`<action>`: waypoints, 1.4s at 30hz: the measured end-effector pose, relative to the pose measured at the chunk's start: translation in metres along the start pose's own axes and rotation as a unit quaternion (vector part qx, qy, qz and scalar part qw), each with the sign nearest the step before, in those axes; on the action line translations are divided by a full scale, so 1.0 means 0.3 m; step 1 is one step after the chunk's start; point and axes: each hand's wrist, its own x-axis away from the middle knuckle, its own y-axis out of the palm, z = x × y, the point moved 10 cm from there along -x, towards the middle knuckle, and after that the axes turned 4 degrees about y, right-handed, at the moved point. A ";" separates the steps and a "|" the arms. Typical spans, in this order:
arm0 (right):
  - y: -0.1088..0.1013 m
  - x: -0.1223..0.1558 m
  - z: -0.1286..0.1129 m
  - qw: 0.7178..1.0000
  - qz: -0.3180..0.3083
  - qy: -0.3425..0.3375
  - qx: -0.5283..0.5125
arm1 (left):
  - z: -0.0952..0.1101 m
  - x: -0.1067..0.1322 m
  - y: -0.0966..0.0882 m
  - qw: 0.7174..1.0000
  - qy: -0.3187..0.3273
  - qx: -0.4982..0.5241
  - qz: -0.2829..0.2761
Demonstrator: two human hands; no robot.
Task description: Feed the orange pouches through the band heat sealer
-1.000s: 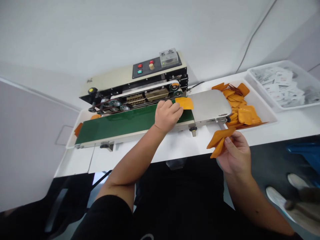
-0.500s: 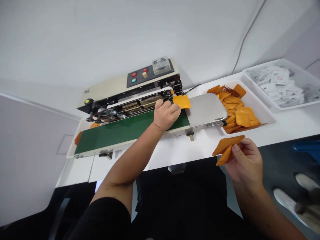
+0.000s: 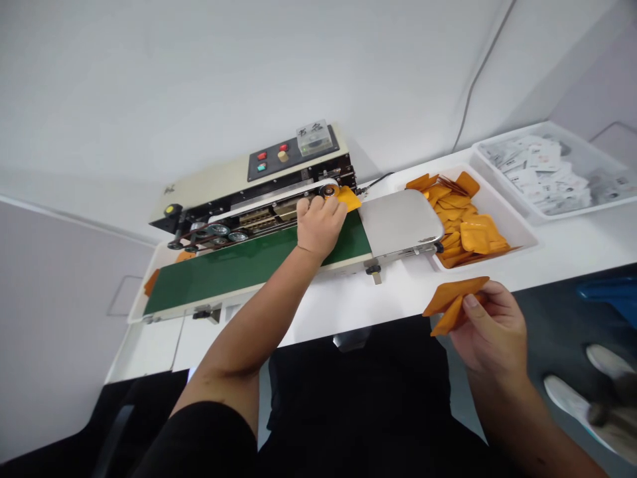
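Currently, 1 orange sachet (image 3: 349,198) is pinched by the left hand (image 3: 320,228) at the band sealer (image 3: 293,162); 2 sachets (image 3: 450,304) are gripped by the right hand (image 3: 490,335) near a white tray (image 3: 522,219).

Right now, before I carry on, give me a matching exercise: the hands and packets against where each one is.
Column 1
1. Left hand
2. Right hand
3. Pale printed packets
4. Pile of orange packets

Column 2
A. In a clear bin
B. On an orange packet at the green belt
C. In a white tray
D. Holding two orange packets in front of the white tray

Pairs: 1-B, 2-D, 3-A, 4-C
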 end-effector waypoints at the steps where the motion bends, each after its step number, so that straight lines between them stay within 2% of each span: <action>1: -0.007 0.003 -0.003 1.000 0.003 -0.002 -0.001 | -0.002 0.015 -0.027 1.000 -0.017 -0.008 -0.002; 3: -0.022 0.009 -0.002 1.000 0.007 -0.003 -0.002 | 0.021 0.063 -0.098 1.000 -0.023 -0.007 -0.002; 6: -0.033 0.016 0.027 1.000 0.009 0.015 0.003 | 0.111 0.166 -0.235 0.999 0.009 0.031 0.036; 8: -0.027 0.025 0.064 0.999 0.008 0.033 0.010 | 0.173 0.232 -0.302 0.996 0.005 0.075 0.045; 10: -0.007 0.038 0.101 0.999 0.000 0.041 0.021 | 0.231 0.280 -0.335 0.989 -0.017 0.144 0.038; 13: 0.045 0.066 0.154 0.997 -0.034 0.046 0.044 | 0.260 0.313 -0.314 0.966 -0.074 0.250 -0.006; 14: 0.060 0.076 0.169 0.997 -0.045 0.048 0.051 | 0.250 0.314 -0.301 0.961 -0.084 0.264 -0.019; 16: 0.075 0.092 0.190 0.995 -0.057 0.047 0.060 | 0.181 0.308 -0.277 0.961 -0.102 0.254 -0.033; 19: 0.069 0.105 0.204 0.995 -0.053 0.040 0.073 | -0.024 0.322 -0.259 0.964 -0.203 0.172 -0.026; 20: 0.065 0.108 0.206 0.995 -0.051 0.037 0.078 | -0.072 0.332 -0.266 0.960 -0.229 0.159 -0.015; 21: 0.063 0.112 0.209 0.995 -0.049 0.036 0.084 | -0.090 0.340 -0.273 0.958 -0.233 0.165 -0.007; 22: 0.065 0.115 0.212 0.994 -0.049 0.036 0.090 | -0.077 0.345 -0.279 0.956 -0.221 0.192 -0.004; 23: 0.071 0.120 0.218 0.993 -0.054 0.038 0.096 | -0.036 0.349 -0.282 0.951 -0.195 0.240 -0.006; 25: 0.097 0.131 0.234 0.990 -0.074 0.049 0.106 | 0.092 0.366 -0.273 0.913 -0.154 0.377 -0.036; 27: 0.126 0.143 0.255 0.987 -0.096 0.061 0.117 | 0.228 0.400 -0.231 0.841 -0.158 0.506 -0.107; 29: 0.142 0.148 0.274 0.984 -0.102 0.069 0.128 | 0.317 0.438 -0.192 0.775 -0.192 0.582 -0.153; 31: 0.142 0.146 0.291 0.984 -0.091 0.074 0.137 | 0.345 0.471 -0.160 0.735 -0.232 0.615 -0.167; 33: 0.136 0.139 0.303 0.985 -0.068 0.074 0.139 | 0.339 0.509 -0.125 0.698 -0.281 0.635 -0.171; 36: 0.142 0.136 0.322 0.988 -0.039 0.077 0.127 | 0.351 0.576 -0.066 0.619 -0.347 0.674 -0.205; 39: 0.187 0.148 0.347 0.989 -0.044 0.084 0.115 | 0.388 0.619 -0.035 0.564 -0.372 0.703 -0.221; 42: 0.245 0.169 0.376 0.986 -0.071 0.094 0.119 | 0.398 0.659 -0.014 0.517 -0.412 0.724 -0.198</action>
